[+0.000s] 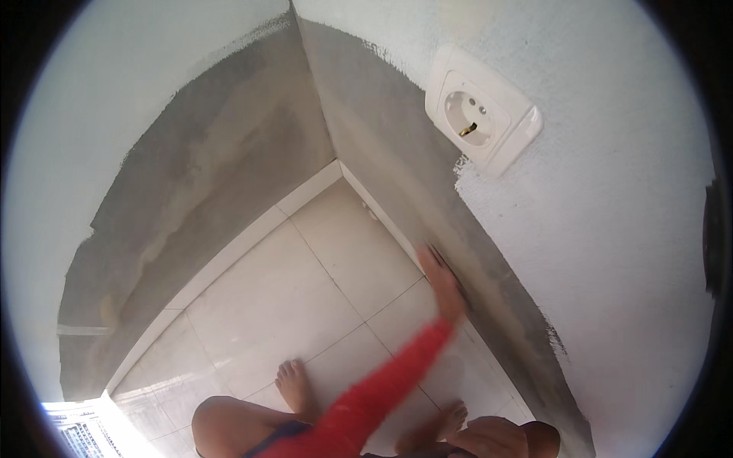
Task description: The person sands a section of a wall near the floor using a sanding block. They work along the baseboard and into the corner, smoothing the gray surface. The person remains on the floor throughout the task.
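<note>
My left hand [444, 286], at the end of a red sleeve, reaches across to the grey lower band [487, 297] of the right wall, just above the white tile skirting [381, 214]. It is blurred. A thin dark edge shows between the hand and the wall; whether this is a held thing or a shadow, I cannot tell. What seems to be my right hand [492, 438] lies beside my right knee at the bottom edge, its fingers not clearly visible. The grey band has lighter, beige streaks and a ragged edge against the white paint [584, 229].
A white wall socket [469, 111] sits at the band's upper edge, right of the room corner. Another grey band [229, 149] covers the lower left wall. My bare feet stand on pale floor tiles [257, 286]. A dark object [713, 240] shows at the far right rim.
</note>
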{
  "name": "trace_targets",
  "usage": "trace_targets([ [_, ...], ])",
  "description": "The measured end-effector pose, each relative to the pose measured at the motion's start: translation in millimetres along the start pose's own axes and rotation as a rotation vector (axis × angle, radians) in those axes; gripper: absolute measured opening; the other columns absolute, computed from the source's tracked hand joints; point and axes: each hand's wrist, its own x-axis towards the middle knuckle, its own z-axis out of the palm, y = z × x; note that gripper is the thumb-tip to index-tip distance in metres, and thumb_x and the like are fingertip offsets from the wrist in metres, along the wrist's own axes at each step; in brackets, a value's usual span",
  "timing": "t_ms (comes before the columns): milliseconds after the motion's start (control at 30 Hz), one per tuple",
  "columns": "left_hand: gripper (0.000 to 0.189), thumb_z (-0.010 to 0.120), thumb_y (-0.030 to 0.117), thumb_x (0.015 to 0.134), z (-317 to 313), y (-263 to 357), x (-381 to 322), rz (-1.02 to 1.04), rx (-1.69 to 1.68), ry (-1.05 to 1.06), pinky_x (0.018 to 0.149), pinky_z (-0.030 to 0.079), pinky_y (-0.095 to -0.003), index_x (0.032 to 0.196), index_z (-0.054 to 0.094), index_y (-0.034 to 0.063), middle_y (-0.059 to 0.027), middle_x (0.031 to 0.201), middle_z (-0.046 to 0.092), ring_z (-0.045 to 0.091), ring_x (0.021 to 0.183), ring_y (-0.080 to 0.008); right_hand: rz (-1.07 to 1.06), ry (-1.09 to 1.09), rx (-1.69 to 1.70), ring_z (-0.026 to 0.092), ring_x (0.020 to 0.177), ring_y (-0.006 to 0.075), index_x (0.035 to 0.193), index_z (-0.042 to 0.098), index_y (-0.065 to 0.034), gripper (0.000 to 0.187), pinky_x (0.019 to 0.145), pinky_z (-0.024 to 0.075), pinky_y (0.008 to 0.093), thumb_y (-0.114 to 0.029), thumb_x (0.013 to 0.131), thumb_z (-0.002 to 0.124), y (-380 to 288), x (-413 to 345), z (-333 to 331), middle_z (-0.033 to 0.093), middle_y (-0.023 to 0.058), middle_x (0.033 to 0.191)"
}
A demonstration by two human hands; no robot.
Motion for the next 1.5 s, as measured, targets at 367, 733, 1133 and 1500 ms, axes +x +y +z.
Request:
trace_targets([
  [367, 0.065, 0.023, 0.030, 0.113, 1.4, 17.6, -92.0, -0.266, 0.075, -0.167, 0.128, 0.002, -0.0401, 0.161, 0.000, -0.0061, -0.0232, 0.170, -0.002, 0.000, 0.158, -0.0332, -0.084, -0.368, 0.184, 0.069, 0.089, 0.0406, 0.123, 0.060, 0.0013, 0.038, 0.076, 0.0521, 0.0469, -0.004, 0.086, 0.072, 7.5, 36.5, -12.8, 0.071, 0.0206, 0.101],
  [733, 0.078, 0.026, 0.054, 0.110, -44.8, -53.4, 198.1, 0.135, -0.157, -0.086, 0.126, 0.012, -0.0384, 0.162, 0.011, -0.0026, -0.0202, 0.169, 0.017, 0.015, 0.156, -0.0299, 0.101, -0.072, 0.087, 0.068, 0.085, 0.0381, 0.114, 0.067, 0.0003, 0.030, 0.076, 0.0519, 0.0471, -0.005, 0.086, 0.073, 11.8, -11.3, -1.0, 0.071, 0.0177, 0.097],
  [1133, 0.075, 0.026, 0.051, 0.110, 7.5, 20.7, -96.1, 0.025, -0.006, -0.087, 0.127, 0.008, -0.0376, 0.162, 0.013, -0.0029, -0.0183, 0.170, 0.016, 0.012, 0.158, -0.0297, -0.132, -0.096, 0.216, 0.067, 0.078, 0.0390, 0.121, 0.061, 0.0063, 0.033, 0.068, 0.0516, 0.0445, -0.006, 0.091, 0.070, 19.3, 20.7, 5.0, 0.069, 0.0207, 0.093],
  [1500, 0.070, 0.024, 0.044, 0.112, -12.5, 23.7, 47.3, 0.169, 0.001, -0.036, 0.128, 0.008, -0.0383, 0.162, 0.009, -0.0044, -0.0192, 0.171, 0.011, 0.009, 0.158, -0.0302, -0.135, -0.383, 0.216, 0.064, 0.072, 0.0402, 0.120, 0.060, 0.0076, 0.032, 0.065, 0.0497, 0.0472, -0.006, 0.092, 0.068, 23.5, 13.5, 2.4, 0.067, 0.0242, 0.096],
])
